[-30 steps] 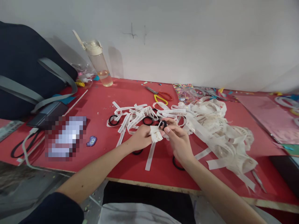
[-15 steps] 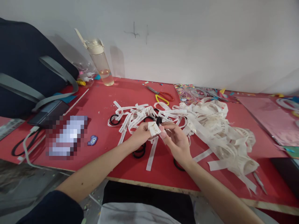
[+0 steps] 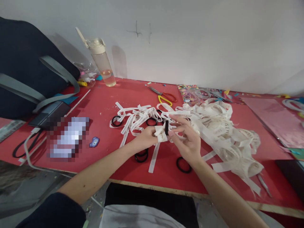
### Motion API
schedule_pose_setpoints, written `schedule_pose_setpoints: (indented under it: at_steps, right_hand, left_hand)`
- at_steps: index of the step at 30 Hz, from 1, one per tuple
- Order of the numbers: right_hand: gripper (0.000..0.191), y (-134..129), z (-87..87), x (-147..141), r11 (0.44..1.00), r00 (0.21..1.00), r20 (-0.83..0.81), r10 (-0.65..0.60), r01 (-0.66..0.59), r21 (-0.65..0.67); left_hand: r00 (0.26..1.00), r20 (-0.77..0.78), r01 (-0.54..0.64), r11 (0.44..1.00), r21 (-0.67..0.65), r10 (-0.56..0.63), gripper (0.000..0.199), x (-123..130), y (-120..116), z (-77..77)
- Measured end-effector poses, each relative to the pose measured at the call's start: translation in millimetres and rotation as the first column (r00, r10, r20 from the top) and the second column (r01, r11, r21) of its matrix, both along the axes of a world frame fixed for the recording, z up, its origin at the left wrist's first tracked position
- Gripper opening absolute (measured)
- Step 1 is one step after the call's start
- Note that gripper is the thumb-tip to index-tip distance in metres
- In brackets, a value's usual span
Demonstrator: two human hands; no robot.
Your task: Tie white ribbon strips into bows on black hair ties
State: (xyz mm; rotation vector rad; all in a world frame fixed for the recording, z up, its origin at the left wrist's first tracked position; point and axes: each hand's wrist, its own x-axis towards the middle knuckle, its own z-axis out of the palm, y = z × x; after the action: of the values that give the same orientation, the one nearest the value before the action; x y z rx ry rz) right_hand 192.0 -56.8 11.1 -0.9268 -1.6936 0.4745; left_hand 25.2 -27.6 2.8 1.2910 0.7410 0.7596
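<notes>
While the left hand point(image 3: 146, 138) pinches folded, gold-printed white ribbon point(image 3: 162, 136), whether the right hand point(image 3: 188, 142) grasps the black band point(image 3: 166, 127) is unclear.

"Looks like what sort of place?"

"Like a small craft workshop: see the red worktop point(image 3: 128, 91), heaped with printed ribbon point(image 3: 220, 126), with scissors point(image 3: 161, 94) and coloured scraps point(image 3: 227, 92) towards the back."

"Could be at home?"

"Can't tell. Does include a drink bottle point(image 3: 102, 63) and a dark bag point(image 3: 23, 47), both before a scribbled-on pale wall point(image 3: 190, 41)."
</notes>
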Motion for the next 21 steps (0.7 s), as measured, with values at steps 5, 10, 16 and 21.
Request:
schedule_pose_setpoints:
  at_steps: [5, 10, 16, 21]
  right_hand:
    - [0.009, 0, 1.8, 4, 0.998, 0.994, 0.109, -0.011, 0.005, 0.055]
    - [0.014, 3, -7.2, 7, 0.990, 0.988, 0.070, -0.140, 0.137, 0.045]
    - [0.023, 5, -11.3, 10, 0.991, 0.982, -0.131, -0.133, 0.136, 0.011]
    - [0.026, 7, -9.0, 11, 0.987, 0.979, -0.133, -0.155, 0.150, -0.049]
  left_hand:
    - [0.983, -0.186, 0.054, 0.968, 0.246, -0.008, 0.027, -8, 2, 2.6]
    - [0.994, -0.104, 0.045, 0.996, 0.082, -0.036, 0.033, -12, 3, 11.1]
    - [1.000, -0.018, 0.002, 0.998, -0.068, -0.003, 0.037, -14, 3, 16.4]
    - [0.970, -0.223, -0.006, 0.931, 0.365, 0.093, 0.034, -14, 4, 12.8]
